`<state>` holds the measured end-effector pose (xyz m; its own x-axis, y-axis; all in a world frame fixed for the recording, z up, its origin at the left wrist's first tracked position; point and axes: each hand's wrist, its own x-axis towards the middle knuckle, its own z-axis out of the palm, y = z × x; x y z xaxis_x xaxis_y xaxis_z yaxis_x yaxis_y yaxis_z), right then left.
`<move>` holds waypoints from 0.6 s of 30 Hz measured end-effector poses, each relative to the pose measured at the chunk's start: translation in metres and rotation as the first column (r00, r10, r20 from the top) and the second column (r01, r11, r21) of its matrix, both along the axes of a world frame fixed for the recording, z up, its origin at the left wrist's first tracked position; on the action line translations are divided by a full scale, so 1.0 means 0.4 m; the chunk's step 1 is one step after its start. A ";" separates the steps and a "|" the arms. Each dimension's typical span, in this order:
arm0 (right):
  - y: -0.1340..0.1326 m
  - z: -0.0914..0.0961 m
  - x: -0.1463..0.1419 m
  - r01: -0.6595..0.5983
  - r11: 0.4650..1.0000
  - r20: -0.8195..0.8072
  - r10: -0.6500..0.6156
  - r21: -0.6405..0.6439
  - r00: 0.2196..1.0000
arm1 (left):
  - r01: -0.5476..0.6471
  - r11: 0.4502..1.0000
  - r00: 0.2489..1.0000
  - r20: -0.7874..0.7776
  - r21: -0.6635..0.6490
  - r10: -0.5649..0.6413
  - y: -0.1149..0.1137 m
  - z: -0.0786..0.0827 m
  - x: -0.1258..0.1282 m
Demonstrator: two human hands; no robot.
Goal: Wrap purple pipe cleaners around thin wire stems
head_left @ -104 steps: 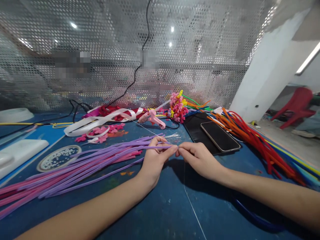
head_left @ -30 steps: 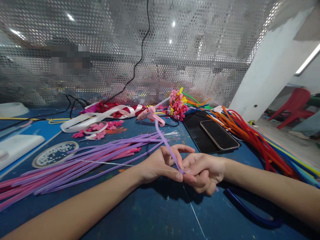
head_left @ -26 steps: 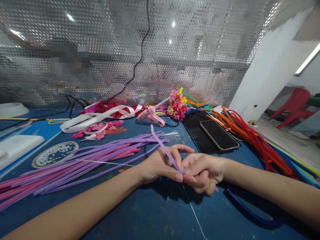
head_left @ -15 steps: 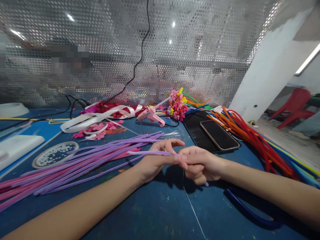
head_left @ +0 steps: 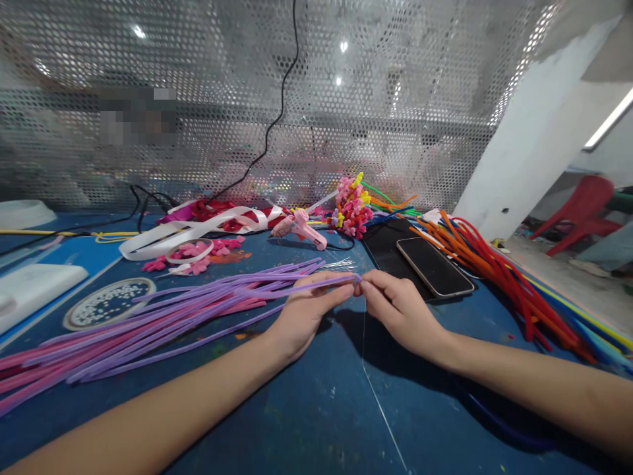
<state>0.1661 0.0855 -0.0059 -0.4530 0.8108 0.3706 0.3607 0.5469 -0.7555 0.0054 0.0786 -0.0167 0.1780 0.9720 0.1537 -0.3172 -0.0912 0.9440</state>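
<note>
Between my two hands, above the middle of the blue table [head_left: 306, 422], is a purple pipe cleaner [head_left: 326, 282]. My left hand [head_left: 311, 310] pinches it between thumb and fingers, its long part running back to the left over that hand. At its right end the fingertips of my right hand [head_left: 395, 303] are closed on it, almost touching the left fingertips. A small bent part shows where the fingertips meet; its exact shape is hard to make out. Left of my left hand lies a bundle of purple and pink pipe cleaners [head_left: 198, 310].
Behind my hands are a pink glue gun [head_left: 299, 227], a pink and yellow flower bunch [head_left: 352, 208], white ribbon [head_left: 182, 239] and thin wires [head_left: 339, 265]. A phone [head_left: 435, 267] and red and orange pipe cleaners [head_left: 509, 277] lie right. A bead dish [head_left: 111, 303] stands left.
My right hand has turned and risen, its curled fingers now reaching forward to the pipe cleaner's end. The left fingers have closed down, and both hands' fingertips sit slightly farther from me.
</note>
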 end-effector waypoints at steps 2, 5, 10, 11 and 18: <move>0.008 -0.007 0.001 0.027 0.996 -0.053 -0.031 -0.083 0.998 | 0.012 0.999 0.998 -0.070 0.038 -0.009 -0.003 0.003 -0.001; 0.020 -0.019 0.002 0.038 0.979 -0.111 -0.061 -0.199 0.992 | 0.043 0.989 0.980 -0.197 0.140 -0.015 -0.003 0.005 -0.003; 0.029 -0.024 0.001 0.071 0.976 -0.130 -0.099 -0.204 0.987 | 0.175 0.958 0.917 -0.391 0.227 -0.075 -0.001 0.001 -0.004; 0.030 -0.022 0.001 0.085 0.979 -0.126 -0.109 -0.184 0.986 | 0.212 0.949 0.897 -0.431 0.235 -0.094 -0.002 0.000 -0.004; 0.033 -0.022 0.000 0.089 0.983 -0.126 -0.110 -0.161 0.986 | 0.320 0.907 0.752 -0.656 0.273 -0.068 -0.023 -0.002 0.000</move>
<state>0.1661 0.0986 -0.0148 -0.3216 0.9017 0.2891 0.2971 0.3860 -0.8734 0.0054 0.0693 -0.0174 0.5336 0.8058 0.2569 0.2765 -0.4533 0.8474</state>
